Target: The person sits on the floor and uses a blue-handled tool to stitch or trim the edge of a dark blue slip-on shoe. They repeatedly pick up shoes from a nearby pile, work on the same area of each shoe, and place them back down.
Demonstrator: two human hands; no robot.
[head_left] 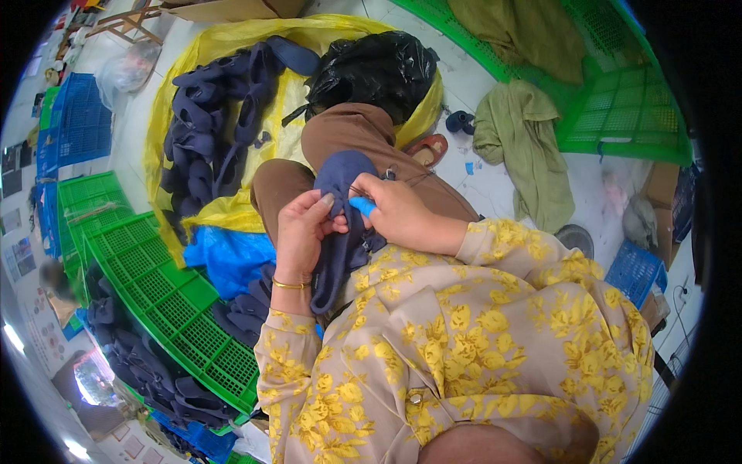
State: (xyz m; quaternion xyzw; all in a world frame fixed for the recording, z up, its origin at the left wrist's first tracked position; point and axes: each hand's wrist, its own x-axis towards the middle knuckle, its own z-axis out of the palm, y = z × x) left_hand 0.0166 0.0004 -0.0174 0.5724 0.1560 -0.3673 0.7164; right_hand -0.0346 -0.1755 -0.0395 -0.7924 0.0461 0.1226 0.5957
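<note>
On my lap lies a navy cloth shoe, its rounded toe end toward my knees and a long strip hanging toward my waist. My left hand pinches the edge of it between thumb and fingers; a gold bangle circles that wrist. Close beside, my right hand is closed at the same spot, with blue tape around one digit. Thin dark strands run near the right fingers, and a small dark object sits just beyond them. Whether the right fingers hold a tool or only the cloth is hidden.
Ahead, a yellow sheet bears many navy shoes and a black plastic bag. Green crates stand at the left, with more shoes beyond. An olive cloth and a green crate are at the right.
</note>
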